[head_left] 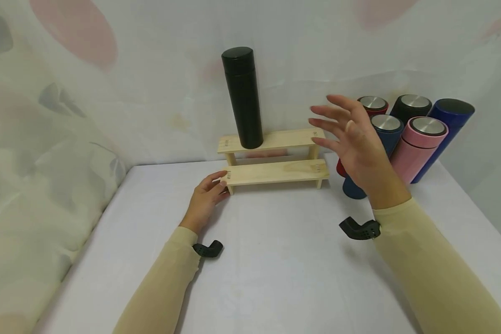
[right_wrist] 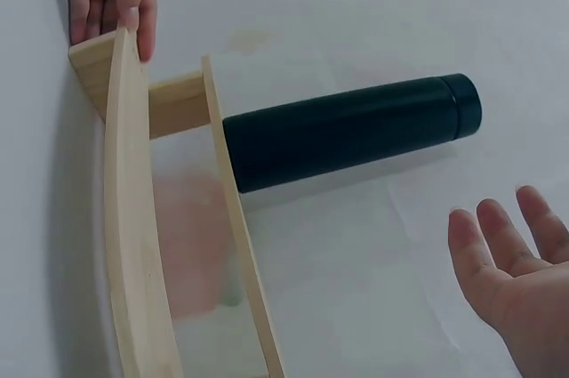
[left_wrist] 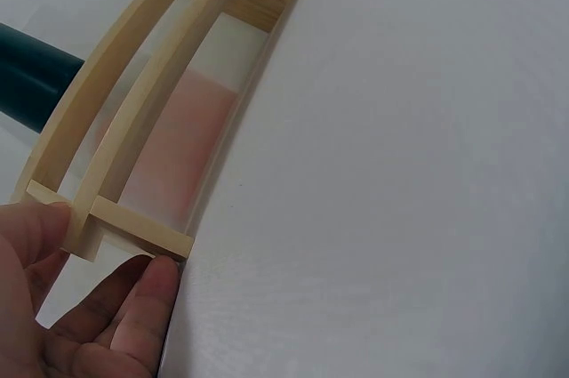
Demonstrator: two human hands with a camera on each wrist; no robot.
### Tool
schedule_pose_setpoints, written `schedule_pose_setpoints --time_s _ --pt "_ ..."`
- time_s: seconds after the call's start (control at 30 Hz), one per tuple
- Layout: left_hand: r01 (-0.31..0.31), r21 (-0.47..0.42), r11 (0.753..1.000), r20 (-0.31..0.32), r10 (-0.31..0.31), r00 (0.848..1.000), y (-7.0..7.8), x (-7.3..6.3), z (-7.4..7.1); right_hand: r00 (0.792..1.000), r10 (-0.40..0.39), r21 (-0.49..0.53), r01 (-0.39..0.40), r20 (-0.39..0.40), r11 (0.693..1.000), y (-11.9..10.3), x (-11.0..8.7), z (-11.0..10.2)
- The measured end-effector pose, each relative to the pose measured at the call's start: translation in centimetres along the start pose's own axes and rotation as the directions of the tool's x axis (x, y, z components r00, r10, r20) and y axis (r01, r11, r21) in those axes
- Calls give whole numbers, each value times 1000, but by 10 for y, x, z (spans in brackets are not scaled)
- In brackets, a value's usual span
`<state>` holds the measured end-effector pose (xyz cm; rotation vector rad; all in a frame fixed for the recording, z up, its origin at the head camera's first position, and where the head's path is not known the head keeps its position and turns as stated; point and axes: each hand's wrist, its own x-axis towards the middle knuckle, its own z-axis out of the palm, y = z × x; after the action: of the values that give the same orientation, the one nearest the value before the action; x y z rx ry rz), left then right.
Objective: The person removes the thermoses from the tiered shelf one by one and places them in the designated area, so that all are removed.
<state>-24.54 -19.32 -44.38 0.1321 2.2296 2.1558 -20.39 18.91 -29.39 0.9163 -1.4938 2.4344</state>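
A black thermos flask (head_left: 244,99) stands upright on the upper step of a two-tier wooden rack (head_left: 275,172). At the rack's left end, my left hand (head_left: 204,202) holds the end of the lower step between thumb and fingers. The left wrist view shows that hand (left_wrist: 107,333) close up against the rack's end board (left_wrist: 142,229). My right hand (head_left: 356,144) is raised to the right of the rack, fingers spread and holding nothing. In the right wrist view its fingers (right_wrist: 476,253) are apart from the flask (right_wrist: 347,136).
Several more flasks stand grouped at the right: a pink one (head_left: 417,148), a tall blue one (head_left: 451,120), a dark blue one (head_left: 388,134), a red one (head_left: 373,105) and a black one (head_left: 409,109). My right hand and forearm partly cover this group. A white cloth covers the table (head_left: 267,260); patterned fabric (head_left: 158,83) hangs behind.
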Motion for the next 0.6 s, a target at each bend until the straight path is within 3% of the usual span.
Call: schedule_pose_setpoints --time_s 0.43,0.6 --pt "-8 -16 1000 -5 8 1000 0 -1 0 997 45 -12 -46 -66 999 34 42 10" --pt "0 -15 1000 -12 0 1000 -1 0 0 992 81 -64 -87 -94 994 43 52 13"
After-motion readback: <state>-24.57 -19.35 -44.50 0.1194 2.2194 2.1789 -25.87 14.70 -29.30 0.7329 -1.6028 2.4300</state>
